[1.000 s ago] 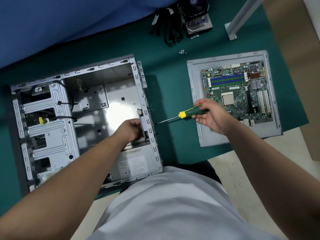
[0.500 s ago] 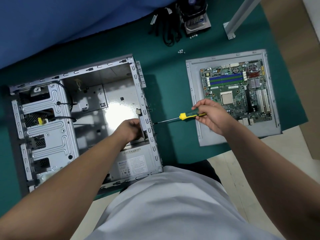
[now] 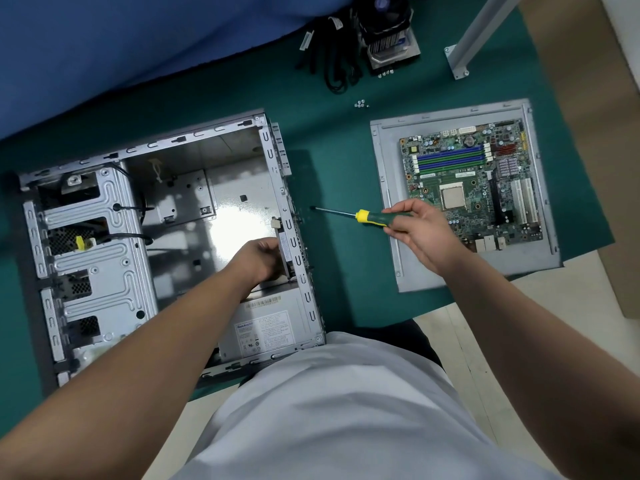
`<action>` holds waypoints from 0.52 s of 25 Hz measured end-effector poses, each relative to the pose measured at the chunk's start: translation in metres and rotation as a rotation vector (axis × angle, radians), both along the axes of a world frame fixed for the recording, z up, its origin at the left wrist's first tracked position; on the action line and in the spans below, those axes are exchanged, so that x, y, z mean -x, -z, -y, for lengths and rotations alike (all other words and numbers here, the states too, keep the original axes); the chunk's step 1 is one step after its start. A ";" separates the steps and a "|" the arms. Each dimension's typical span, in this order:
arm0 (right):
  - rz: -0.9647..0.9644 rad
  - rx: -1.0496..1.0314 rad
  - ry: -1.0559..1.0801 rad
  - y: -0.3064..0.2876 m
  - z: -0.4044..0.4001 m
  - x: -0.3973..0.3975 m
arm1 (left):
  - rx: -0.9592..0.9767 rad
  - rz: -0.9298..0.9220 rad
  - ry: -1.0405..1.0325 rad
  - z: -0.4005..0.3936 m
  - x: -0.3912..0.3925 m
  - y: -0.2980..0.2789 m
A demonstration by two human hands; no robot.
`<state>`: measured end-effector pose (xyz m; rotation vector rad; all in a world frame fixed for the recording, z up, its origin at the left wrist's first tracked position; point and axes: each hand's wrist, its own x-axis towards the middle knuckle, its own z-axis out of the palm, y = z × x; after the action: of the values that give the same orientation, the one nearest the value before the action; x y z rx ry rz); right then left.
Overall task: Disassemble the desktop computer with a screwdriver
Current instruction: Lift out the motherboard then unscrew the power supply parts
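My right hand, gripping the screwdriver, has drawn its tip back off the case; that screw seems out. My left hand still clasps the fan.

L arm reaches forward, left hand curled, fingers gripping, knuckles up. R arm angled in from near right, right hand w/ fingers pinched round a handle, wrist bent left.

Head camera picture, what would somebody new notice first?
The open computer case lies at left, the left hand reaching inside by its right wall. The right hand grips a screwdriver pointed at that wall. A motherboard lies on a metal panel at right.
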<state>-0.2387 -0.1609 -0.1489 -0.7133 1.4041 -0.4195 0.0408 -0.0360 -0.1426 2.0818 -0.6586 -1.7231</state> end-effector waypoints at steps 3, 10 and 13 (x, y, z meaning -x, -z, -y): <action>-0.306 0.210 -0.268 0.004 -0.017 -0.009 | -0.003 -0.021 -0.017 0.000 0.000 0.000; -0.818 0.595 -0.890 0.013 -0.036 -0.039 | 0.009 -0.034 -0.025 -0.001 0.000 -0.002; -0.915 0.665 -0.933 0.007 -0.043 -0.046 | 0.000 -0.015 -0.015 0.001 0.002 0.000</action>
<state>-0.1931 -0.1183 -0.1564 -2.1723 1.5390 0.2630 0.0391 -0.0375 -0.1425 2.0665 -0.6375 -1.7285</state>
